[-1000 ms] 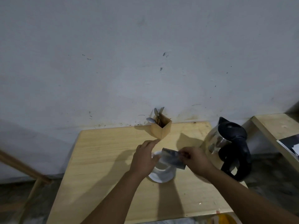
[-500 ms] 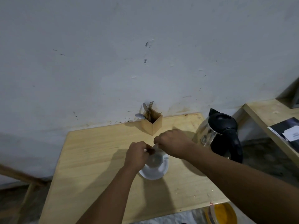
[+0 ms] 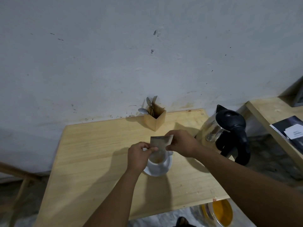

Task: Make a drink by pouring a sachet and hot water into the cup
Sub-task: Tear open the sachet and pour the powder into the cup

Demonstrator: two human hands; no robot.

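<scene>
Head view: sachet [image 3: 159,143] held directly above the cup [image 3: 157,158], which sits on a saucer [image 3: 165,168] near the middle of the table [image 3: 98,153]. Left hand [image 3: 140,155] pinches the sachet's lower left corner, fingers closed on it; right hand [image 3: 182,143] pinches the right edge, thumb and fingers closed on it. The sachet stands roughly upright with its lower end at or just over the cup mouth; contact with the rim cannot be told. Tan-brown contents show inside the cup, so powder appears to be partly or wholly in; whether more remains in the sachet cannot be told. Kettle [image 3: 227,135], lid closed, stands to the right, near the right wrist. Cutlery box [image 3: 155,118] is at the back edge, well apart from the hands. Risks, as judged: a sachet mouth off-centre would spill powder onto saucer or table; a left hand pressing down on the rim could tip the cup on the saucer; a right forearm swinging outward could knock the kettle; the hot-water pour, not yet done, could splash if the cup sits unsteady.
</scene>
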